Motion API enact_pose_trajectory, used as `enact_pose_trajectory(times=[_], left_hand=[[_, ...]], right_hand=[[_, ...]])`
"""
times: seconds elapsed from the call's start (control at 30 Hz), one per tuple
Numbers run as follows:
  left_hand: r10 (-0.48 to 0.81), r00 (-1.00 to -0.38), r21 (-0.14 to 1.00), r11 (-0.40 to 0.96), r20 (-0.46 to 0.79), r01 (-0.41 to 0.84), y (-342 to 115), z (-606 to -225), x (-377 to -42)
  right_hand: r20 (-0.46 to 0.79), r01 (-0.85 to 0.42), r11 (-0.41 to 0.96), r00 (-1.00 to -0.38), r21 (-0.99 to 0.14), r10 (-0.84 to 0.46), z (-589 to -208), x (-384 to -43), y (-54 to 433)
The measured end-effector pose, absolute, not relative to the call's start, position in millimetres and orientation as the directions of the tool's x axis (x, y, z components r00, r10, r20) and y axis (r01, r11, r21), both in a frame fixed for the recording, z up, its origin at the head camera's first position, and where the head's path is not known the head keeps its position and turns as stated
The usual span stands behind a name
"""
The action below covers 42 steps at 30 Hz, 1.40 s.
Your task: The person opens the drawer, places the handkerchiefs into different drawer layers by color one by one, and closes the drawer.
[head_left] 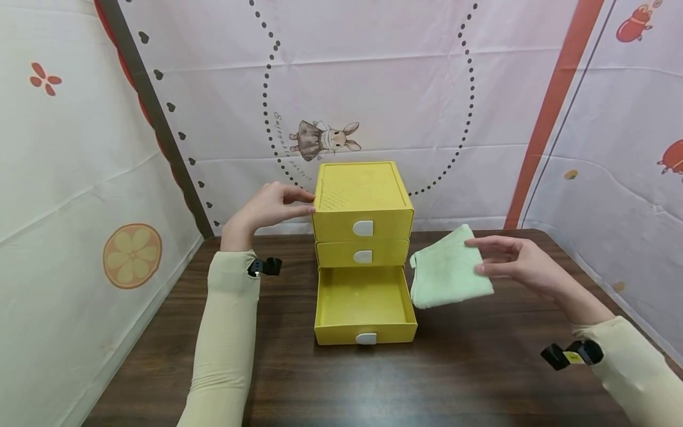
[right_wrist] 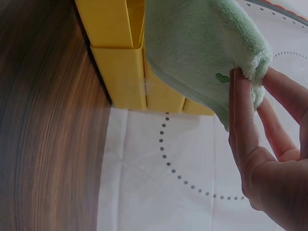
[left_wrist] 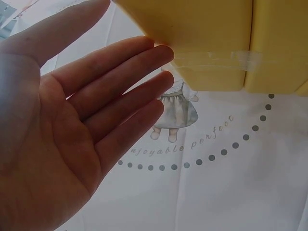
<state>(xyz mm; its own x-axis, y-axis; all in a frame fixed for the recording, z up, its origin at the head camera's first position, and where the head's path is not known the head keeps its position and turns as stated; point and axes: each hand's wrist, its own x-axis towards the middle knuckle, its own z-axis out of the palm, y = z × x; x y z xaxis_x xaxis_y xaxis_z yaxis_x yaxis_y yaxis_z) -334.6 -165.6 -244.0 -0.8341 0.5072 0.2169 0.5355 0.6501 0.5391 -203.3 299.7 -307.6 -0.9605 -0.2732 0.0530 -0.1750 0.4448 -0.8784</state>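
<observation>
A yellow three-drawer box (head_left: 363, 184) stands on the table, its bottom drawer (head_left: 365, 296) pulled out with nothing inside. My left hand (head_left: 274, 206) touches the upper left edge of the box with straight fingertips; the left wrist view shows its fingers extended against the yellow side (left_wrist: 207, 43). To the right of the box, my right hand (head_left: 525, 264) pinches a folded pale green towel (head_left: 450, 270) by its right edge, above the table. In the right wrist view, thumb and fingers hold the towel (right_wrist: 192, 48) at its folded edge, beside the box.
The dark wooden table (head_left: 363, 385) extends in front of the box and to both sides. Behind it hangs a printed white cloth (head_left: 373, 101) with a rabbit and dotted lines. Similar cloth walls (head_left: 69, 178) flank the table. White handles (head_left: 364, 228) mark the drawer fronts.
</observation>
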Motion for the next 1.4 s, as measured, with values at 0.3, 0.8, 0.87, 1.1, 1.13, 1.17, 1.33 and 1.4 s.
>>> enact_pose_trajectory(times=[0.3, 0.8, 0.87, 1.1, 1.13, 1.17, 1.33, 1.4], left_hand=[[0.508, -0.834, 0.539, 0.651, 0.215, 0.535, -165, -243, -334], [0.508, -0.833, 0.529, 0.656, 0.219, 0.539, -165, -243, -334], [0.51, -0.832, 0.529, 0.655, 0.218, 0.54, -165, -243, -334], [0.508, -0.835, 0.528, 0.659, 0.212, 0.535, -165, -243, -333], [0.508, -0.835, 0.53, 0.658, 0.212, 0.535, -165, -242, -333], [0.508, -0.835, 0.53, 0.659, 0.21, 0.534, -165, -242, -333], [0.503, -0.839, 0.532, 0.661, 0.209, 0.529, -164, -242, -332], [0.503, -0.838, 0.534, 0.659, 0.209, 0.529, -164, -242, -331]], right_hand=[[0.036, -0.163, 0.412, -0.954, -0.897, -0.298, -307, -202, 285], [0.034, -0.186, 0.372, -0.925, -0.91, -0.378, -315, -212, 265], [0.042, -0.198, 0.368, -0.92, -0.909, -0.39, -316, -213, 262], [0.063, -0.226, 0.36, -0.909, -0.905, -0.411, -321, -216, 249], [0.064, -0.23, 0.367, -0.909, -0.902, -0.411, -321, -217, 248], [0.066, -0.233, 0.371, -0.909, -0.899, -0.412, -322, -217, 246], [0.06, -0.224, 0.37, -0.911, -0.902, -0.407, -324, -220, 240], [0.057, -0.221, 0.364, -0.911, -0.905, -0.409, -324, -221, 238]])
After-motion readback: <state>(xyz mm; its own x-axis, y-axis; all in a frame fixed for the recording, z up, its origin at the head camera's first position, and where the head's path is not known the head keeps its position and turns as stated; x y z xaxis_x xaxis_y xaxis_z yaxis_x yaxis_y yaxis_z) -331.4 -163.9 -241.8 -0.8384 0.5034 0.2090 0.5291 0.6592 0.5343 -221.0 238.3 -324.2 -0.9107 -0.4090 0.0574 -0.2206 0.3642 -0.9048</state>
